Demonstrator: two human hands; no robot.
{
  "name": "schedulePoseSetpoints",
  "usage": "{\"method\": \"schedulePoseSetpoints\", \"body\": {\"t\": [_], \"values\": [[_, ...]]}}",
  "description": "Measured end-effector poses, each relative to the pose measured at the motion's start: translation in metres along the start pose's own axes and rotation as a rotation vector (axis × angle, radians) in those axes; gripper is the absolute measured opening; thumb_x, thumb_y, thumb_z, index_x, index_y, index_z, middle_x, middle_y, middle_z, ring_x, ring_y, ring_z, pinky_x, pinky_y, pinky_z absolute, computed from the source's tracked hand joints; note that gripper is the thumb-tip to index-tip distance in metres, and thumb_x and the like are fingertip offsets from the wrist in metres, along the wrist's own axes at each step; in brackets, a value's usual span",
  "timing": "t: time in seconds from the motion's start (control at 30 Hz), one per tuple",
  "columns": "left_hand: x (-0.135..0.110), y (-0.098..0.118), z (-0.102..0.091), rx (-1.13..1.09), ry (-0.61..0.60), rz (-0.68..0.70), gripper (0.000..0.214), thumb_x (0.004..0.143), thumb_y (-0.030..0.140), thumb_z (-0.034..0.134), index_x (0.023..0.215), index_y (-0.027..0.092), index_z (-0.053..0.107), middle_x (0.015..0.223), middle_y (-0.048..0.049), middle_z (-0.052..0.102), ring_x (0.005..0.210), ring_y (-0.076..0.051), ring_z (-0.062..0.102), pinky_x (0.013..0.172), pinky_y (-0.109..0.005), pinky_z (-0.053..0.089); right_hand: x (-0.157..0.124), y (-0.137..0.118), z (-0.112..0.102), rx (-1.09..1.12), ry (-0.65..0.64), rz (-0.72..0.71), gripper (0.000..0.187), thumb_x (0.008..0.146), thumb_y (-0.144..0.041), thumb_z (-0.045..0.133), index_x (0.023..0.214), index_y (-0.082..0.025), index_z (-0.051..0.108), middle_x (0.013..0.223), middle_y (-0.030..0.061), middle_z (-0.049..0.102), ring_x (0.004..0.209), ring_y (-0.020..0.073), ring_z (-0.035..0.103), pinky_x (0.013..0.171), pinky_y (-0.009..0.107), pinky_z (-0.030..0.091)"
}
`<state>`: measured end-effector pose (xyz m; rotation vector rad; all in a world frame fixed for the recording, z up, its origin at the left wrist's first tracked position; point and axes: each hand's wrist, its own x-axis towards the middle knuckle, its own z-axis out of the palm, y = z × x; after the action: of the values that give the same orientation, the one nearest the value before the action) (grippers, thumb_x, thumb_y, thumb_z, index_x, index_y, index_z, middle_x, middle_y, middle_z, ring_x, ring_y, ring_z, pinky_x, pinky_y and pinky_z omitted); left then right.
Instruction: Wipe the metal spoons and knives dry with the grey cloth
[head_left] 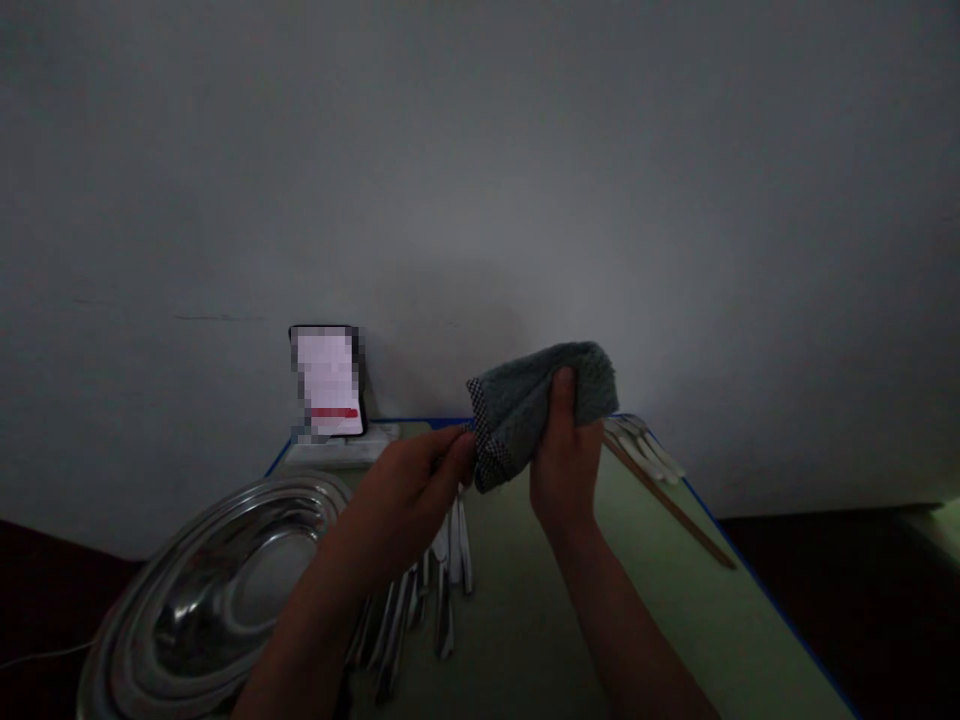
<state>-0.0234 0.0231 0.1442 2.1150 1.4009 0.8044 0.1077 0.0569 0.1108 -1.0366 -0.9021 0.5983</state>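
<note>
A grey-green cloth (525,405) with a checkered border is folded over in the air above the table. My right hand (566,470) is closed around it, the thumb pressed on its face. At the cloth's checkered edge, the fingers of my left hand (420,480) are pinched together. What they grip is hidden by the fingers and the cloth. Below my left hand lie several metal utensils (444,610), their handles pointing towards me; my forearm covers part of them.
Large nested metal basins (217,590) stand at the left. A phone with a lit screen (328,375) leans against the wall (480,180). On the right of the green table (667,610) lie brown chopsticks (675,510) and several light-handled utensils (645,450).
</note>
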Motion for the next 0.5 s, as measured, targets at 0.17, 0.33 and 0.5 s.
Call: {"method": "schedulePoseSetpoints", "body": {"t": [0.17, 0.33, 0.5], "values": [[0.001, 0.000, 0.002, 0.062, 0.061, 0.017, 0.033, 0.090, 0.033, 0.029, 0.071, 0.018, 0.053, 0.058, 0.0030, 0.051, 0.050, -0.011, 0.045, 0.049, -0.022, 0.034, 0.006, 0.002, -0.003, 0.063, -0.124, 0.147, 0.046, 0.078, -0.056, 0.045, 0.109, -0.023, 0.058, 0.117, 0.0052, 0.058, 0.117, 0.0200, 0.047, 0.098, 0.036, 0.036], [-0.002, -0.005, -0.014, 0.119, 0.017, 0.001, 0.035, 0.089, 0.038, 0.034, 0.068, 0.018, 0.053, 0.054, 0.0044, 0.051, 0.047, -0.011, 0.044, 0.049, -0.021, 0.033, 0.021, 0.003, -0.009, 0.221, -0.200, 0.412, 0.058, 0.074, -0.069, 0.037, 0.100, -0.023, 0.061, 0.108, 0.0058, 0.063, 0.110, 0.0230, 0.054, 0.092, 0.040, 0.043], [-0.006, -0.012, -0.024, 0.160, -0.017, -0.027, 0.036, 0.089, 0.037, 0.033, 0.064, 0.018, 0.051, 0.053, 0.0050, 0.050, 0.046, -0.010, 0.043, 0.050, -0.022, 0.032, 0.027, 0.010, -0.012, 0.369, -0.241, 0.389, 0.037, 0.075, -0.056, 0.046, 0.088, -0.025, 0.060, 0.091, 0.0026, 0.067, 0.094, 0.0212, 0.061, 0.079, 0.037, 0.050]]}}
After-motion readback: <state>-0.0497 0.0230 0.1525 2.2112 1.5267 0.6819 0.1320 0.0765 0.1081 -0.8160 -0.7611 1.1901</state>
